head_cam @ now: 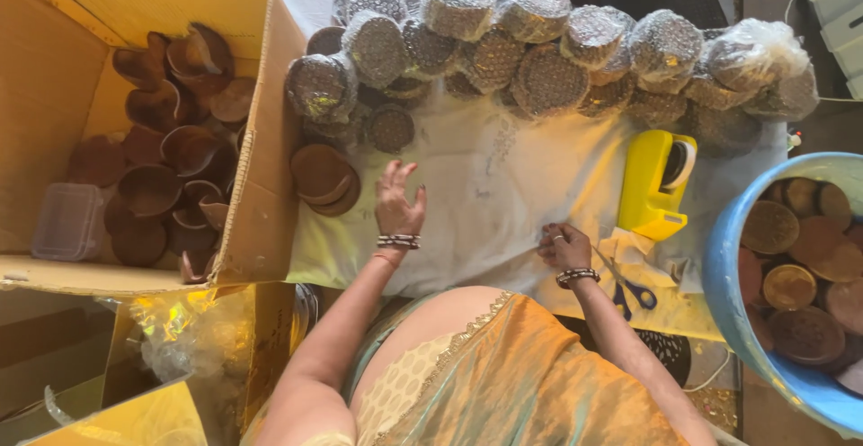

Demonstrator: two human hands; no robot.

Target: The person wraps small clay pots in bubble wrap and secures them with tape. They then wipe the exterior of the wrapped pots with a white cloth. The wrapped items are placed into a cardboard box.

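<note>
Orange and pale green cloth over the person's lap fills the near foreground, and both forearms reach forward from it onto the bench.

At the bench's left edge stands an open cardboard box (261, 185) holding loose brown clay cups (171, 176) and a small clear plastic tub (67, 221). Just beside its right wall, a short stack of brown clay discs (322, 178) sits on the white cloth (503, 185) that covers the bench. The left hand (399, 201) hovers with fingers spread, empty, just right of that stack. The discs look stiff, brittle and fairly light, likely to chip if knocked; the stack would best be taken by its rim from above.

Along the far edge runs a heap of bubble-wrapped bundles (503, 41). The right hand (564, 246) rests near the bench's near edge, fingers curled down and pinching or pressing the white cloth; which of the two is unclear. A yellow tape dispenser (654, 185) lies to its right, with blue-handled scissors (634, 291) nearer the edge. Off the right edge, a blue tub (733, 275) holds more brown discs.
</note>
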